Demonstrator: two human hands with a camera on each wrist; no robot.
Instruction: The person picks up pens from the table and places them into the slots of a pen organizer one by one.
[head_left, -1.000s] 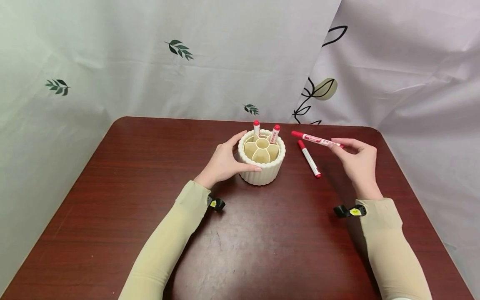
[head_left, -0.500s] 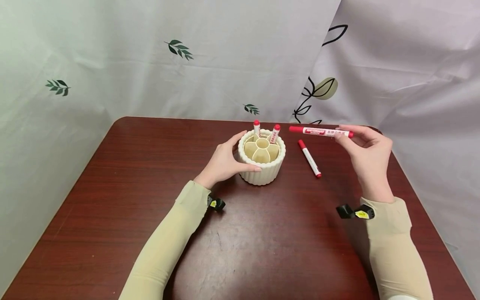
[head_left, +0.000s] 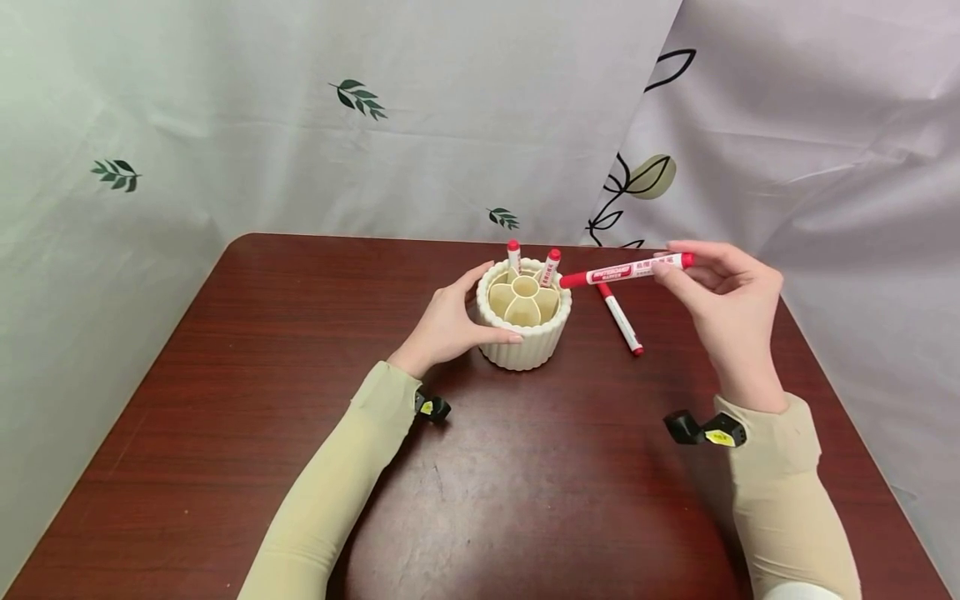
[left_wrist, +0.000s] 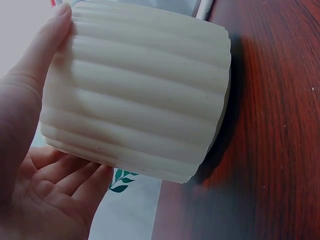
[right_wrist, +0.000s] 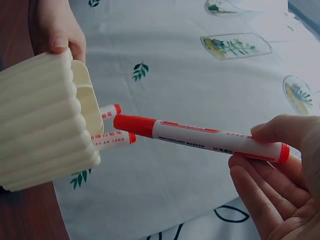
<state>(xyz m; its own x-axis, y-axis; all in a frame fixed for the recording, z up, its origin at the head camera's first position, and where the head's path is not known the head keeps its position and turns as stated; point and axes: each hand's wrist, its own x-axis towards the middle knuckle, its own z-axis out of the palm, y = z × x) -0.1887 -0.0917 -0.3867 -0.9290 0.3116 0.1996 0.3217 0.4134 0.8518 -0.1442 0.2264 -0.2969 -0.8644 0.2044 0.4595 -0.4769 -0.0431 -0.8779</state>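
Note:
My left hand (head_left: 448,321) grips the side of a cream, ribbed pen holder (head_left: 525,348), thumb across its front and fingers behind. In the left wrist view the holder's fluted wall (left_wrist: 140,90) fills the space between thumb and fingers. Two red-capped markers stand in its rear compartments, one at the back (head_left: 513,257) and one to the right (head_left: 551,268). Between thumb and fingers, my right hand (head_left: 727,308) pinches a red and white whiteboard marker (head_left: 626,271) near its tail end. It is held nearly level, its red cap (right_wrist: 134,125) pointing at the holder's right rim.
Another red-capped marker (head_left: 621,321) lies on the dark red wooden table (head_left: 525,483), right of the holder and below the held one. A pale curtain (head_left: 450,125) with leaf prints hangs behind the table's far edge.
My right hand first rose and moved right with the marker, then came slightly left, its cap dipping toward the holder's rim. The left hand and the holder stay put.

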